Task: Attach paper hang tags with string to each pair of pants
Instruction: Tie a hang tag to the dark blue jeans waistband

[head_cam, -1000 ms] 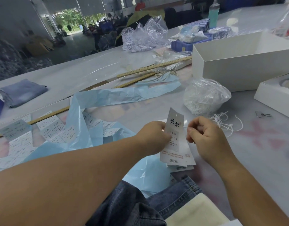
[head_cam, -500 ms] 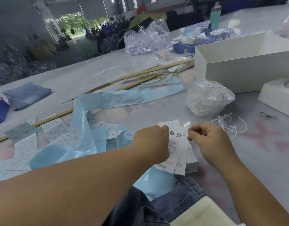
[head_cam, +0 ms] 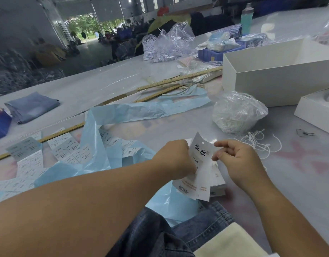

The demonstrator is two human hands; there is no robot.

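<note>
1. White paper hang tags [head_cam: 198,164] are gripped by the left hand [head_cam: 175,159], whose fingers are curled round their left edge; the front tag is tilted up, with dark characters and a small punched hole near its top corner.
2. More tags are seen in a low stack [head_cam: 218,182] on the tabletop [head_cam: 299,182], just behind and below the held ones.
3. The right hand [head_cam: 238,160] is held just right of the tags with its fingers curled and thumb and forefinger brought together near the top edge of the front tag; whether a string is pinched there cannot be told.
4. Loose white strings [head_cam: 258,142] are spread on the tabletop beyond the right hand; just behind them a clear plastic bag [head_cam: 238,113] packed with more string is seen.
5. Dark denim pants [head_cam: 178,232] are laid at the near edge, below the hands; a pale cream cloth [head_cam: 228,242] is lying against their right side.
6. Light blue tissue paper [head_cam: 134,114] is strewn across the middle and left of the tabletop; sheets of small printed labels [head_cam: 63,149] are partly covered by it.
7. Wooden rulers [head_cam: 178,82] are laid across the tabletop further back; an open white box [head_cam: 282,78] is set at the right, with a second white box [head_cam: 316,112] nearer the right edge.
8. A folded piece of faded blue denim [head_cam: 32,106] is placed far to the left, well apart from the work.
</note>
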